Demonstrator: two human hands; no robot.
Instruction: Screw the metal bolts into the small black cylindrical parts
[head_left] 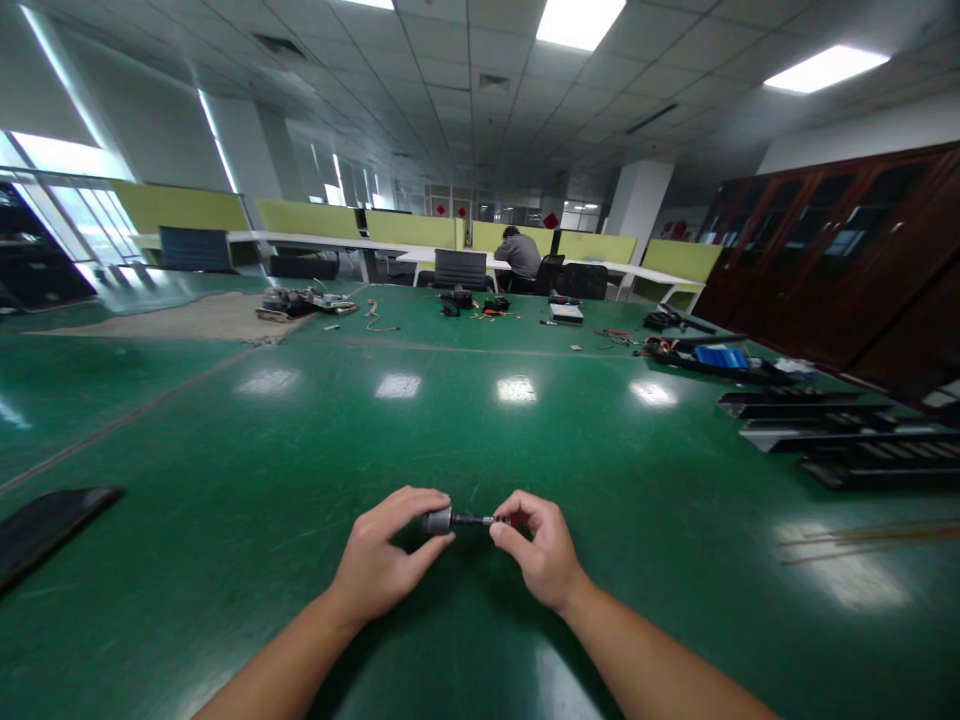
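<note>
My left hand [397, 545] grips a small dark grey cylinder [437, 521] that looks like a little motor, thumb below and fingers above. From the cylinder's right end a thin dark shaft [471, 520] runs level toward my right hand [536, 545]. The thumb and fingertips of that hand are closed on the shaft's far end, where a small ringed, metallic bit shows between them. Both hands are just above the green tabletop [465, 430] near its front. What the right fingertips cover cannot be made out.
At the left edge lies a flat black panel [56, 525]. Black metal rails [825, 430] and thin rods [870, 540] lie on the right. Farther back are a blue-topped part [720, 357], a small white box [565, 314] and a parts pile [300, 302]. A person [519, 255] sits beyond.
</note>
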